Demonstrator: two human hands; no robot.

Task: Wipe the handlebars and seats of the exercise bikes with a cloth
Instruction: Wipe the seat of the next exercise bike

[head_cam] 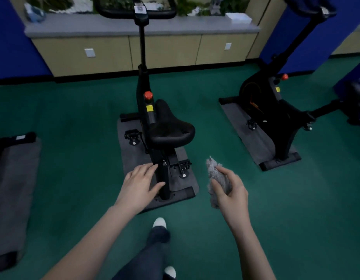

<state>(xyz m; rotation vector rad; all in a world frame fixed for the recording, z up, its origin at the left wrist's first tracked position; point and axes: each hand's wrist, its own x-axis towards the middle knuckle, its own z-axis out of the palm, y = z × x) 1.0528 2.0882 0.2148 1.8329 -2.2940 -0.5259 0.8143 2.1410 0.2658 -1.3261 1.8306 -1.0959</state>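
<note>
Two hands out: right hand (231, 190) grips grey cloth (216, 178), left hand (140, 184) spread near seat (171, 128).

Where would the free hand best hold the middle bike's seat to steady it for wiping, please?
I would grip the narrow nose of the seat, coming from the left with the left hand. The nose tapers enough for fingers to wrap, which leaves the wide rear pad free for the cloth in the right hand.

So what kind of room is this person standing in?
Most likely a gym or fitness room: an exercise bike stands ahead on a grey mat, a second bike beside it, all on green carpet.
</note>
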